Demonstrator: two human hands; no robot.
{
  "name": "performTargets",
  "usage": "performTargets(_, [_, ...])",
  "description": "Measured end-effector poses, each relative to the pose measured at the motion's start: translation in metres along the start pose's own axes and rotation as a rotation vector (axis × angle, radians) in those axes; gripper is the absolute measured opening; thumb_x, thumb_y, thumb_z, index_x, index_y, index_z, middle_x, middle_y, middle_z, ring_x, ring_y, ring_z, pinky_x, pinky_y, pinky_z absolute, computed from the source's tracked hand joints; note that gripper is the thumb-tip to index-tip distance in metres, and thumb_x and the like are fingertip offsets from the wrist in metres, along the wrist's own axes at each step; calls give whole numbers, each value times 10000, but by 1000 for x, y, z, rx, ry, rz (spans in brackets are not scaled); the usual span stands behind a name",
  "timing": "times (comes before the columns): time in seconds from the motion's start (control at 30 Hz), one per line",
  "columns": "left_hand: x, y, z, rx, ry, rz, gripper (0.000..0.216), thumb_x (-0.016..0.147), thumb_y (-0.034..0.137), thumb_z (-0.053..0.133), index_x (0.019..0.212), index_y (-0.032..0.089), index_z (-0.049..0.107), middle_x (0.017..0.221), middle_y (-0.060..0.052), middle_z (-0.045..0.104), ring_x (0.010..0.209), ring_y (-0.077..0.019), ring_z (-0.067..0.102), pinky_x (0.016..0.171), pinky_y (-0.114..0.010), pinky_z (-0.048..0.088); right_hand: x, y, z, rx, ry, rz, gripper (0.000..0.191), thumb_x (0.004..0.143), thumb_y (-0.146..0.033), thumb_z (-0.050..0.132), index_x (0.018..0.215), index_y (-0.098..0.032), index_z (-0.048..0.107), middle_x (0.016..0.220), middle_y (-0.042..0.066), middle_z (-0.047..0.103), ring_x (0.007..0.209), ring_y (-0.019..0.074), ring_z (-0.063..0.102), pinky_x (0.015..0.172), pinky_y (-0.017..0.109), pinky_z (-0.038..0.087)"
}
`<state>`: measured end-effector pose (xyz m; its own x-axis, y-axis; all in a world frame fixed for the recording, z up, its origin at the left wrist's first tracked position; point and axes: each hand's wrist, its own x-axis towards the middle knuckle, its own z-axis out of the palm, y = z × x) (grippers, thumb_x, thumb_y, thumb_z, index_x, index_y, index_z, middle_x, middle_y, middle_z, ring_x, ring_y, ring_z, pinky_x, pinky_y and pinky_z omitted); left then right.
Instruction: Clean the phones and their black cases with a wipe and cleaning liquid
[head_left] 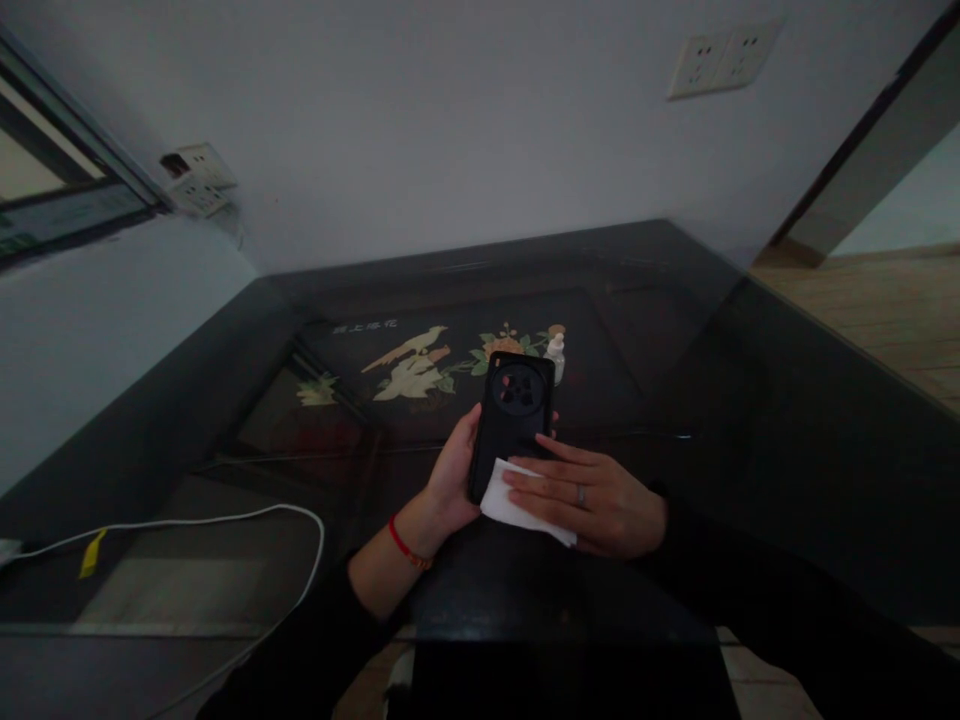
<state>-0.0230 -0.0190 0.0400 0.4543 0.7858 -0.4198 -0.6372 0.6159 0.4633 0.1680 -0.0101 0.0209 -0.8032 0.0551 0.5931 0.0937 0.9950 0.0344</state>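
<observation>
Smooth matt phone (513,432) back, papery wipe (501,500), glossy tabletop (757,490), matt wall (450,130), metallic ring (581,495)

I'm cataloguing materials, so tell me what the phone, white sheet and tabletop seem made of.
Phone: matte black back or case, perhaps plastic or rubber; it barely reflects.
White sheet: matte paper or thin cloth, judging by its soft folds.
Tabletop: likely glass, glossy, showing reflections.

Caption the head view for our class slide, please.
Left hand holds a phone; right hand presses white tissue against it.
</observation>
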Motion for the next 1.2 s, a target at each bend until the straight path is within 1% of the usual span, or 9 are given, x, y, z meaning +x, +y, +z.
performTargets(0.17, [1,0,0,-38,46,69,468,964,377,325,1243,103,582,971,-91,729,909,-212,674,955,-364,434,-6,12,-5,-135,88,268,401,911,-132,472,1307,-108,520,1311,147,595,1319,220,462,1106,491,378])
performTargets(0.4, [3,3,4,-11,55,135,621,969,451,227,1257,10,555,1057,-159,708,1019,-229,653,996,-351,422,-5,4,-3,8,-17,18,376,932,-259,433,1237,-83,565,1285,140,617,1332,222,442,1113,495,364])
performTargets(0.6, [1,-1,3,42,127,203,557,971,438,288,1286,61,551,1096,-149,699,1039,-252,646,976,-408,464,-11,18,-7,-94,17,151,357,877,-165,509,1223,-110,581,1260,132,636,1260,229,528,1088,509,396])
performTargets(0.67, [-3,-6,3,63,122,176,508,957,437,364,1326,127,526,1182,-131,667,1041,-252,642,949,-434,491,-12,24,-9,-145,56,247,386,867,-127,524,1250,-120,568,1273,136,625,1255,234,534,1081,516,405])
performTargets(0.73, [-6,-11,4,110,115,189,477,926,409,475,1382,272,464,1311,-74,595,1049,-240,634,920,-456,517,-13,29,-12,-175,93,354,420,869,-96,507,1285,-140,546,1305,139,600,1277,231,512,1084,521,400])
performTargets(0.83, [-11,-17,7,212,68,230,545,882,337,579,1390,426,402,1434,-2,479,1062,-216,620,907,-448,536,-14,34,-14,-187,118,451,435,888,-86,466,1314,-150,523,1345,141,564,1306,225,478,1087,525,393])
performTargets(0.93, [-12,-20,8,260,15,238,590,864,337,607,1399,435,379,1448,-7,455,1066,-224,612,896,-440,545,-15,34,-12,-179,108,429,410,890,-99,471,1291,-148,543,1324,133,585,1295,223,491,1078,512,412])
performTargets(1.1, [-8,-17,3,258,20,329,648,835,354,646,1419,393,369,1413,-28,491,1114,-230,584,935,-393,521,-14,24,-8,-135,103,232,332,850,-143,549,1174,-123,618,1183,121,683,1169,221,607,1059,489,441])
performTargets(1.2, [-7,-18,1,257,13,322,660,822,350,662,1415,402,376,1428,-24,477,1137,-238,572,950,-402,511,-12,24,-9,-138,120,266,372,851,-126,539,1218,-133,598,1220,126,661,1210,225,576,1064,501,429])
